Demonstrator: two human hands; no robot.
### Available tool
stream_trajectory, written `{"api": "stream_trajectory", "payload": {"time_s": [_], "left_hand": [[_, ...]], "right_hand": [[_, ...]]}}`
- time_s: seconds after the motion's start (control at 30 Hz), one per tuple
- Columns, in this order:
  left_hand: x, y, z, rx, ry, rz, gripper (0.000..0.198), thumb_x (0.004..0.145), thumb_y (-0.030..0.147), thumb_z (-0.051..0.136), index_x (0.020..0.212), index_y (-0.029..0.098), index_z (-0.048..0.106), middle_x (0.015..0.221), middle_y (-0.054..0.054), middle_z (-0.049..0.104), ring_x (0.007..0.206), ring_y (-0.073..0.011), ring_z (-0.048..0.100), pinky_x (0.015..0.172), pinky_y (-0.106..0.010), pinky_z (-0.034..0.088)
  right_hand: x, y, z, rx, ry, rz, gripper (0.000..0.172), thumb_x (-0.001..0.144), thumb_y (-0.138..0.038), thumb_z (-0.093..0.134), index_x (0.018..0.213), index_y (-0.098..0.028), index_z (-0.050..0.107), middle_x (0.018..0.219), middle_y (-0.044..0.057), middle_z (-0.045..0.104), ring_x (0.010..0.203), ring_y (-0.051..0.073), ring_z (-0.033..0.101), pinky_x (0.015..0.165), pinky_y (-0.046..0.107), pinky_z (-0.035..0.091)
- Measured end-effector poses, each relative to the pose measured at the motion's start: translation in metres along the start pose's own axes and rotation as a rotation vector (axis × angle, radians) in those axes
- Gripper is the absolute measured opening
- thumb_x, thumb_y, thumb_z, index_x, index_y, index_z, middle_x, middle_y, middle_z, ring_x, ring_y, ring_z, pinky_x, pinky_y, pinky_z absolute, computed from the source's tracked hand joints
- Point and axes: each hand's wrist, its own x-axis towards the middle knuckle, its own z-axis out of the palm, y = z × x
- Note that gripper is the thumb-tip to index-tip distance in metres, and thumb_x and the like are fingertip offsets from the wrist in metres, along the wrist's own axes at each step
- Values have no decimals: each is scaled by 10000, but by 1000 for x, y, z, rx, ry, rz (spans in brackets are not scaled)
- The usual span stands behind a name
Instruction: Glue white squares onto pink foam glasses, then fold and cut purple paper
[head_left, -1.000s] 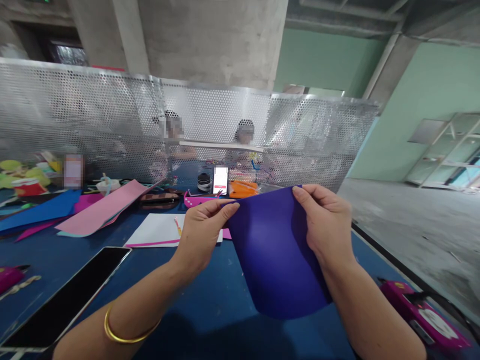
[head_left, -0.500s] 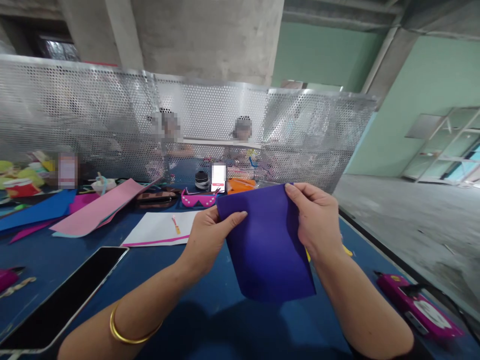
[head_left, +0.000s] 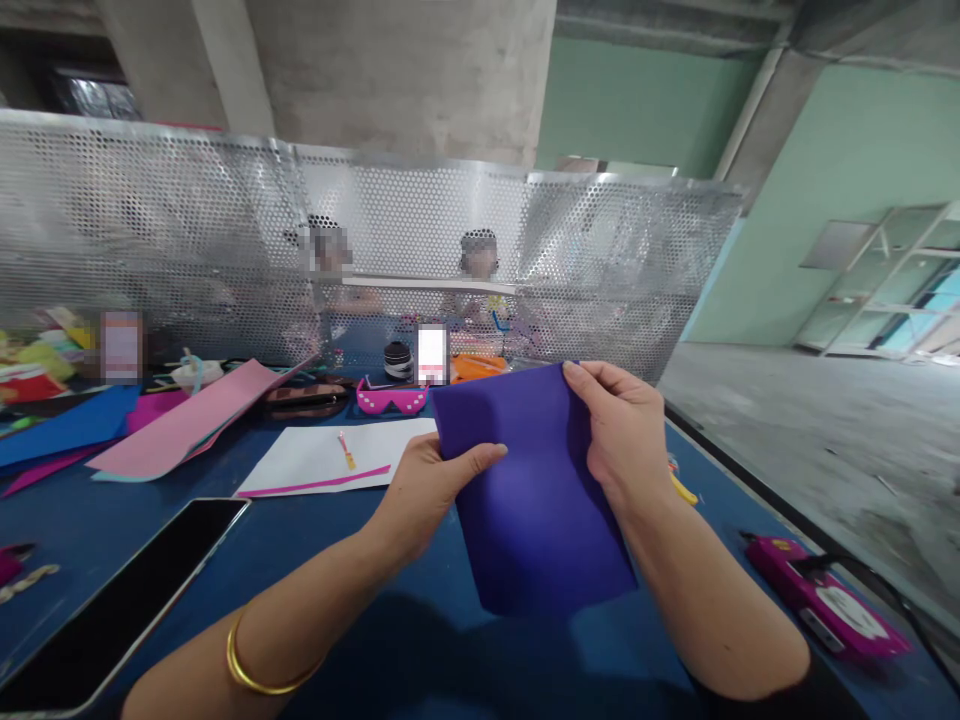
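Note:
A purple sheet of craft foam or paper (head_left: 536, 500) is held up between my two hands, tilted above the blue table. My left hand (head_left: 439, 480) grips its left edge, thumb on the near face and fingers hidden behind. At the upper right corner, my right hand (head_left: 619, 420) pinches the sheet between thumb and fingers. A white sheet (head_left: 300, 455) lies beyond my left hand, with a thin magenta strip (head_left: 322, 482) and a small pink-and-yellow item (head_left: 346, 450) on it. Behind the purple sheet are pink glasses (head_left: 391, 400).
A large black-screened tablet (head_left: 127, 600) lies at the left. Pink sheets (head_left: 187, 420) and blue sheets (head_left: 67, 425) overlap farther back. A magenta power strip (head_left: 829, 600) with a cable sits at the right. Two people are visible beyond the perforated metal screen (head_left: 420, 215).
My left hand has slid slightly down the sheet's left edge, its thumb reaching farther across. My right hand keeps its pinch. The whole view has shifted a little.

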Motion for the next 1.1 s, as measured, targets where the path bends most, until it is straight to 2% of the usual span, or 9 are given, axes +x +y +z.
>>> {"api": "stream_trajectory", "payload": {"time_s": [0.17,0.3,0.53,0.63,0.93,1.1], "left_hand": [[-1,-8,2,15,-122,-41,258,713,350,821,899,173,790,942,-84,792,871,-237,719,811,-333,549],[0,-13,2,4,-81,-31,262,757,374,787,941,187,779,930,-69,795,828,-218,726,765,-315,563],[0,-14,2,16,-147,-87,325,700,279,833,1005,190,767,1015,-69,788,927,-239,731,823,-316,569],[0,-15,3,11,-135,-102,354,702,263,830,1041,190,759,1029,-69,785,925,-238,735,818,-316,576],[9,-6,-6,32,-63,-154,241,683,248,838,893,146,778,837,-57,797,701,-177,728,670,-253,581],[16,4,-15,-39,9,-173,293,655,254,860,917,161,767,926,-73,797,734,-184,734,717,-276,597]], "right_hand": [[9,-2,-5,80,60,23,187,604,-337,819,655,-200,703,622,-28,618,566,98,489,546,251,423],[11,1,-5,151,31,115,196,574,-323,844,642,-195,711,600,-34,608,553,91,487,531,242,399],[14,8,-4,149,84,89,160,571,-279,844,635,-195,723,596,-38,624,558,85,495,543,239,405],[14,10,-5,173,79,117,176,565,-290,857,640,-196,727,592,-39,634,557,84,507,539,232,414],[18,9,-7,121,-5,320,275,512,-351,884,704,-201,757,601,-20,682,497,96,540,467,235,435],[15,7,-7,49,-220,449,329,507,-391,887,745,-195,771,626,7,713,541,130,599,525,268,496]]}}
